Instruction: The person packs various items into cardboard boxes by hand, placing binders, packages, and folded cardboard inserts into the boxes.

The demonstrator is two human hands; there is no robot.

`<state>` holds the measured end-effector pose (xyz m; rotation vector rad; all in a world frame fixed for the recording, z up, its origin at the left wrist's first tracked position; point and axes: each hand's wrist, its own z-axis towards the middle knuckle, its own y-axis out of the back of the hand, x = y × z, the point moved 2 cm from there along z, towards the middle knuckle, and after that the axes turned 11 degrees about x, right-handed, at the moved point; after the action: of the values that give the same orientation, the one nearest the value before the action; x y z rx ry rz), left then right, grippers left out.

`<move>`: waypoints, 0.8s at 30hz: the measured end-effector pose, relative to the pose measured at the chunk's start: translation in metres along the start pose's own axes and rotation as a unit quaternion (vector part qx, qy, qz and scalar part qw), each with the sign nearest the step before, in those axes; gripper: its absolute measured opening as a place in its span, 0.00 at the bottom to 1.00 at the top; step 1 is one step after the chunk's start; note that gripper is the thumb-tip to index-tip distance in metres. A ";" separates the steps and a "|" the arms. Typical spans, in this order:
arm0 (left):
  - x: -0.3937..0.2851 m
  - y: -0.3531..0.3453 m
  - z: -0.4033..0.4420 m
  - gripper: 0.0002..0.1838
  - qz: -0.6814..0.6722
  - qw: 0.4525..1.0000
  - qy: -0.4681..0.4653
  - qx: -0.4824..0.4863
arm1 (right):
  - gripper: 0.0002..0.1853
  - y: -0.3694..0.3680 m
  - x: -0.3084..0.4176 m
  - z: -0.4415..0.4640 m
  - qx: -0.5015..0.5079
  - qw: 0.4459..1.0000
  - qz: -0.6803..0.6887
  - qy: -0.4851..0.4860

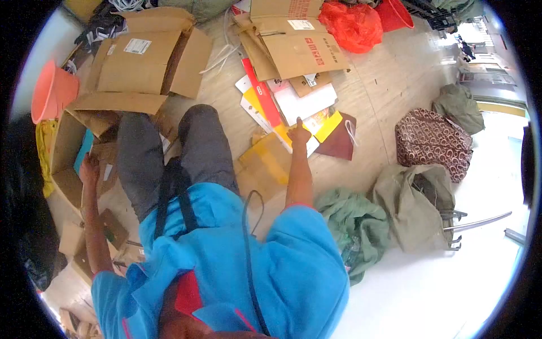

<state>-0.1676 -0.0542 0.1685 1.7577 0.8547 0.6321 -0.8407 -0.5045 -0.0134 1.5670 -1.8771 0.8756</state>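
My left hand (89,169) is inside an open cardboard box (65,150), its fingers closed at the lower end of a teal sheet (84,151). My right hand (299,134) pinches the near edge of a white card (307,104), one finger lying on top. Around that card is a spread pile of flat pieces: a red strip (261,93), a yellow piece (328,126) and a maroon folder (343,141) with a white cord loop. A brown cardboard piece with yellow tape (265,163) lies nearer my legs.
Beyond my knees are a big carton (138,62) and flattened cartons (299,48). A red bag (351,28) and a red bucket (394,15) stand behind. At left is a pink bucket (55,91); at right, a patterned bag (432,141), an olive sack (412,203) and green cloth (353,226).
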 end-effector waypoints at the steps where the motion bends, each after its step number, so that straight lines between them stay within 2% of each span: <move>1: -0.004 0.005 -0.002 0.29 -0.007 1.000 -0.008 0.000 | 0.15 -0.006 0.005 0.003 0.003 1.000 0.001 -0.001; 3: -0.011 0.006 -0.003 0.29 -0.020 1.000 0.015 0.014 | 0.20 -0.014 0.010 0.012 -0.087 0.989 -0.098 -0.064; 4: -0.011 0.010 -0.005 0.28 -0.032 0.998 0.036 0.032 | 0.20 -0.019 0.005 0.014 -0.083 0.990 -0.096 -0.068; 5: -0.013 0.012 -0.007 0.28 -0.029 0.998 0.038 0.029 | 0.24 -0.025 0.000 0.016 -0.052 0.997 0.019 -0.050; 7: -0.038 0.026 -0.021 0.29 0.013 0.995 0.086 0.043 | 0.27 -0.043 0.006 0.010 -0.016 0.990 0.134 -0.031; 9: -0.038 0.027 -0.025 0.29 0.006 0.995 0.087 0.049 | 0.27 -0.061 0.025 -0.021 0.131 0.979 0.155 0.015; 11: -0.039 0.023 -0.022 0.30 -0.007 0.995 0.082 0.048 | 0.26 -0.080 0.045 -0.037 0.156 0.968 0.196 0.015; 13: -0.035 0.020 -0.017 0.31 0.019 0.996 0.076 0.039 | 0.24 -0.089 0.050 -0.029 0.192 0.973 0.123 -0.016; 15: -0.032 0.015 -0.017 0.32 0.015 0.997 0.066 0.031 | 0.24 -0.098 0.055 -0.025 0.204 0.970 0.126 -0.042; 17: -0.028 0.008 -0.017 0.32 0.010 0.998 0.055 0.027 | 0.23 -0.111 0.072 -0.032 0.166 0.981 0.023 0.095; 18: -0.024 0.005 -0.015 0.32 0.005 0.999 0.040 0.016 | 0.21 -0.126 0.084 -0.044 0.111 0.984 0.018 0.136; 19: -0.022 0.005 -0.013 0.32 0.002 1.000 0.025 0.006 | 0.21 -0.137 0.090 -0.049 0.110 0.984 0.019 0.139; 20: -0.020 0.005 -0.011 0.32 0.001 1.000 0.021 0.005 | 0.20 -0.147 0.100 -0.056 0.123 0.976 -0.025 0.180; 22: -0.019 0.007 -0.006 0.32 -0.020 0.998 0.034 0.042 | 0.17 -0.174 0.133 -0.113 0.138 0.967 -0.087 0.196; 24: -0.021 0.010 -0.010 0.31 -0.023 0.999 0.022 0.030 | 0.14 -0.186 0.137 -0.146 0.146 0.943 -0.181 0.237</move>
<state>-0.1854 -0.0678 0.1804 1.7785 0.9515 0.6214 -0.6829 -0.5014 0.2100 1.6158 -1.1166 1.2628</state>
